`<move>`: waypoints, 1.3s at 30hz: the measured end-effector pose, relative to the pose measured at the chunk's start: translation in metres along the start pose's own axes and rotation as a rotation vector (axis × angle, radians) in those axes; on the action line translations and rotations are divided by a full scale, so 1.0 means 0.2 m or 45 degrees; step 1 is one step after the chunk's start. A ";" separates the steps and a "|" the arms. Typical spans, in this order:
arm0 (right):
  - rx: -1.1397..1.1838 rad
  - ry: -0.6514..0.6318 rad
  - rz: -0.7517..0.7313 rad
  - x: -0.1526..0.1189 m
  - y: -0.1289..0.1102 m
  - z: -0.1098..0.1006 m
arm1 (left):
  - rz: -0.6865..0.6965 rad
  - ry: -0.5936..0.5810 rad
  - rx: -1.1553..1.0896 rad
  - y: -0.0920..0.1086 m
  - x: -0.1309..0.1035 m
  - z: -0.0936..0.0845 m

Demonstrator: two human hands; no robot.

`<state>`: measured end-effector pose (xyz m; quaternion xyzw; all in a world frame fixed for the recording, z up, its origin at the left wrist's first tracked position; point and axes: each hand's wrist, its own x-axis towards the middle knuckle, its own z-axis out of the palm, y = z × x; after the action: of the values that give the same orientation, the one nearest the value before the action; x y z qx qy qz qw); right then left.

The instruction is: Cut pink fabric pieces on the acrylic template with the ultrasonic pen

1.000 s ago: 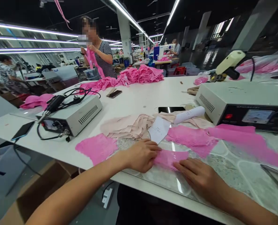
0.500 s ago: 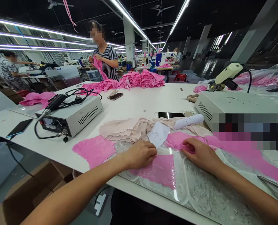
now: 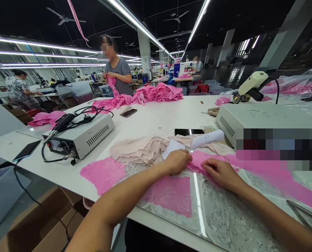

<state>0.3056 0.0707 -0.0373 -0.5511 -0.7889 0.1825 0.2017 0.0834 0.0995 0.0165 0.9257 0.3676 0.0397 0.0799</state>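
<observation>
My left hand (image 3: 177,161) is closed at the left edge of a pink fabric piece (image 3: 198,157), its fingertips pinching the cloth. At the same cloth, my right hand (image 3: 219,171) has thumb and fingers pinched together on the lower edge. Below my left wrist a flat pink fabric panel (image 3: 171,196) lies on a clear sheet (image 3: 213,210). Another pink panel (image 3: 103,173) lies to the left. A white paper with small holes (image 3: 173,147) is partly covered by my left hand. Beige fabric layers (image 3: 137,148) are heaped behind, with a rolled perforated paper (image 3: 207,138) on them.
A grey box device with a corded handpiece (image 3: 79,131) stands at left; another grey box (image 3: 271,119) stands at right. Scissors (image 3: 303,210) lie near my right forearm. Phones (image 3: 27,150) rest on the table. A person in stripes (image 3: 119,75) handles pink cloth across the table.
My left hand has moved right and up, from above the lower pink panel to the pink fabric piece near my right hand. My right hand stays by that piece.
</observation>
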 end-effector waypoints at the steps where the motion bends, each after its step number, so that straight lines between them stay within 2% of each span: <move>1: 0.011 0.007 -0.009 0.00 -0.01 -0.01 | 0.007 0.009 -0.004 0.00 0.00 -0.01; 6: 0.022 0.107 -0.071 0.00 -0.11 -0.05 | 0.066 0.089 -0.044 0.02 0.03 -0.08; 10: 0.006 0.236 -0.055 0.04 -0.15 -0.04 | 0.058 0.201 -0.111 0.05 0.06 -0.09; 14: 0.023 0.353 0.067 0.08 -0.11 -0.06 | 0.010 0.295 -0.162 0.10 0.01 -0.05; 19: 0.051 0.344 0.125 0.08 -0.07 -0.10 | 0.149 0.195 -0.211 0.16 -0.05 0.04; 24: 0.119 0.322 0.161 0.07 -0.06 -0.11 | -0.020 0.153 -0.211 0.14 0.01 0.11; 29: 0.202 0.322 0.201 0.06 -0.02 -0.14 | -0.143 0.143 -0.276 0.14 0.04 0.11; 36: 0.258 0.276 0.121 0.04 -0.03 -0.11 | -0.344 0.335 -0.435 0.16 0.07 0.09; 39: 0.275 0.266 0.064 0.02 -0.02 -0.11 | -0.388 0.366 -0.535 0.15 0.11 0.10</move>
<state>0.3119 0.0750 -0.0157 -0.5616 -0.7254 0.2130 0.3361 0.1230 0.0907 0.0035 0.8079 0.4937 0.2330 0.2221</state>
